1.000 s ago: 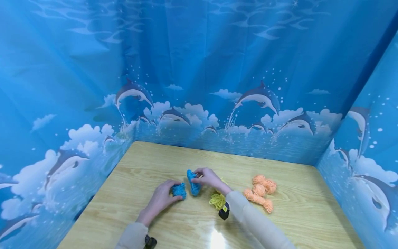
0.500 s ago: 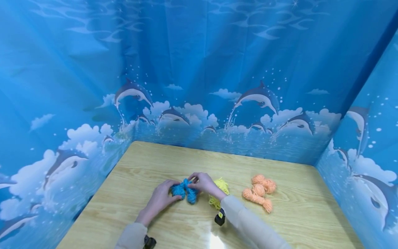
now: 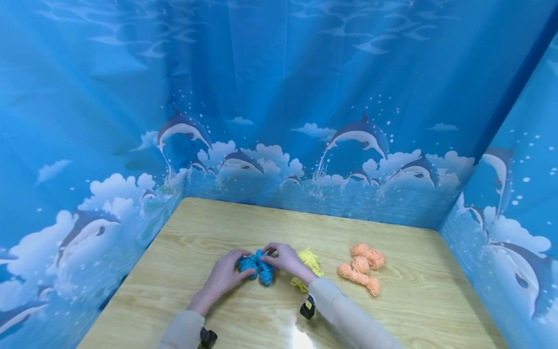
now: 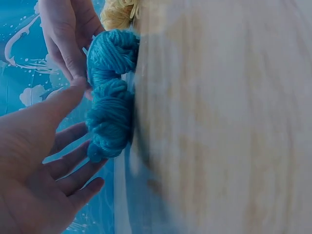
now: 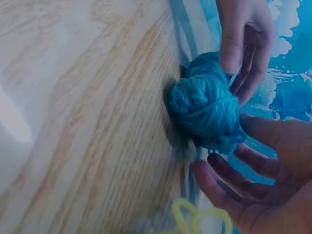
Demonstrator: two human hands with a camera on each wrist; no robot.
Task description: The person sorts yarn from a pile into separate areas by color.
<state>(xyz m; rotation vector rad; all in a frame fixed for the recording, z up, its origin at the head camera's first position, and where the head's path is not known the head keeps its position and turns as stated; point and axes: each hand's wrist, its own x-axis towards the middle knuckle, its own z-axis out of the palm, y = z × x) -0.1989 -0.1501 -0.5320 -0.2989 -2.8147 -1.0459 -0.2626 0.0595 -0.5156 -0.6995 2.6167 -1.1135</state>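
Two small skeins of blue yarn lie side by side on the table between my hands. My left hand point(image 3: 222, 276) is at the left skein point(image 3: 247, 263), with its thumb and fingers on opposite sides. In the left wrist view those fingers point(image 4: 73, 168) look spread and nearly straight. The right skein point(image 3: 265, 274) stands lengthwise against the left one. My right hand point(image 3: 285, 258) pinches its far end with thumb and fingertips. The right wrist view shows the blue yarn point(image 5: 204, 105) beside the right thumb, part of it hidden by the fingers.
Yellow yarn point(image 3: 309, 261) lies loosely coiled just right of my right hand, partly behind the wrist. Farther right is a group of several peach yarn skeins point(image 3: 361, 264). The wooden table point(image 3: 244, 315) is bounded by a blue dolphin curtain point(image 3: 270, 97) at the back and sides.
My right hand has brought its blue skein left and nearer, from slightly apart to touching the other skein. The left hand stays almost in place. More of the yellow yarn shows.
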